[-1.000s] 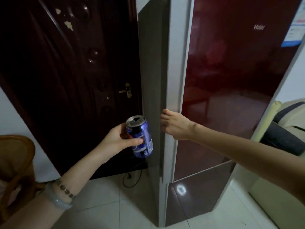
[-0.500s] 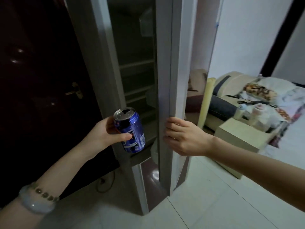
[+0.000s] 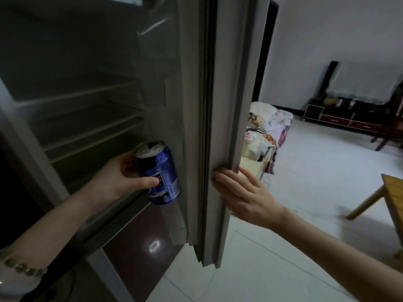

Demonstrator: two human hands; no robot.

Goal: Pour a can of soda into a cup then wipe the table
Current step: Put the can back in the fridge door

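While at fridge (image 3: 87, 94), left fingers (image 3: 128, 165) tight round can (image 3: 166, 171), right fingers (image 3: 224, 180) tight on door (image 3: 220, 105).

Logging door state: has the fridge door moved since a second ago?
Yes. The door has swung farther open from the fridge body, exposing its shelves.

Left hand (image 3: 118, 177) holds a blue soda can (image 3: 160, 172) upright; right hand (image 3: 244, 196) grasps the fridge door (image 3: 220, 105) edge.

One blue cylindrical metal soda can (image 3: 160, 173). Two bare hands: left hand (image 3: 122, 178), right hand (image 3: 245, 195). One grey refrigerator door (image 3: 220, 105). One light wooden table (image 3: 393, 192). One beaded bracelet (image 3: 19, 267).
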